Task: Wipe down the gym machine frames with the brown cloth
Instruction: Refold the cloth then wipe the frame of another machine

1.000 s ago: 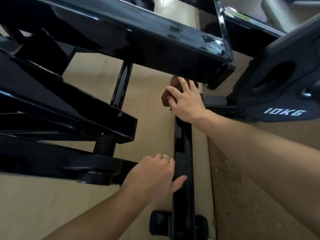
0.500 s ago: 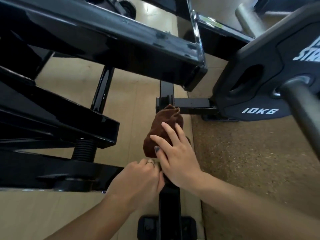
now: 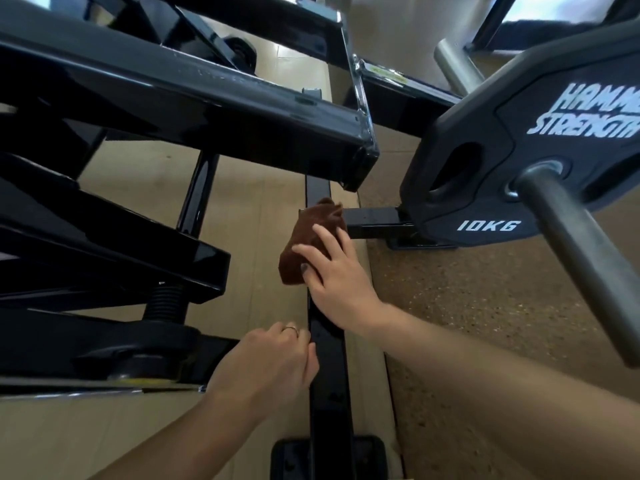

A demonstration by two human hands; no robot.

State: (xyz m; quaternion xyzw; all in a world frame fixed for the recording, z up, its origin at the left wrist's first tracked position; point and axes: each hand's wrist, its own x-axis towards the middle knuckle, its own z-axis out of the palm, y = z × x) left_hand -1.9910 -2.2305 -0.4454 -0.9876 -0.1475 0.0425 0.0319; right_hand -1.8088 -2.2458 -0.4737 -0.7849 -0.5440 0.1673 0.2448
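A brown cloth (image 3: 304,240) lies bunched on the low black floor rail (image 3: 327,386) of the gym machine. My right hand (image 3: 334,271) presses on the cloth with its fingers spread flat over it. My left hand (image 3: 273,368), a ring on one finger, rests against the left side of the same rail nearer to me, fingers loosely curled at the rail's edge. A short black cross bar (image 3: 372,221) joins the rail just beyond the cloth.
Thick black frame beams (image 3: 194,98) cross overhead at the left, with a spring post (image 3: 162,301) below them. A black 10 kg weight plate (image 3: 512,157) on a grey bar (image 3: 585,258) juts in at the right. Speckled rubber flooring (image 3: 485,323) lies to the right.
My right hand and the cloth slid back toward me along the rail, then forward again. My left hand stayed on the rail, shifting slightly. The view tilted up.
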